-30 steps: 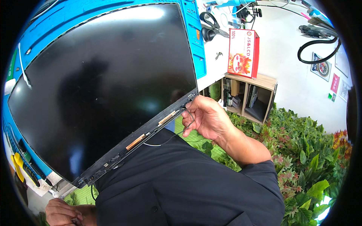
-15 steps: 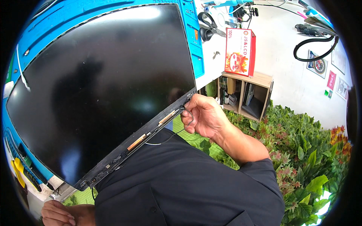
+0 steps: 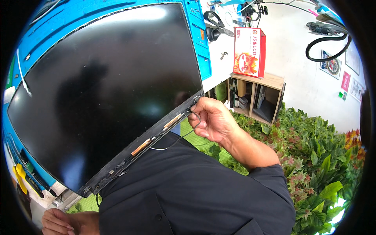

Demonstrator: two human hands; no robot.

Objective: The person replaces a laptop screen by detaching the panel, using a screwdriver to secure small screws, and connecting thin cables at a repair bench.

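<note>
A large dark laptop screen panel [image 3: 117, 90] lies tilted across the blue work mat, its near edge by my dark shirt. Along that edge runs a black strip with copper-coloured pieces [image 3: 141, 147] and thin wires. My right hand [image 3: 213, 119] is closed in a pinch at the panel's near right corner, on a thin black cable [image 3: 199, 117] that loops past the fingers. The cable's far end by the fingertips is hidden. At the lower left, my left hand [image 3: 56, 222] stays apart from the panel with its fingers curled in; whatever is inside them cannot be seen.
The blue mat [image 3: 205, 66] surrounds the panel. Behind its right side are black scissors [image 3: 215, 24] and a red-and-white box [image 3: 247, 53]. Yellow-handled tools [image 3: 21, 178] lie at the left edge. A wooden shelf [image 3: 266, 80] and leafy plants [image 3: 309, 164] stand to the right.
Both hands keep nearly the same places. The right fingers have shifted very slightly at the panel's corner, and the cable loop has moved a little with them.
</note>
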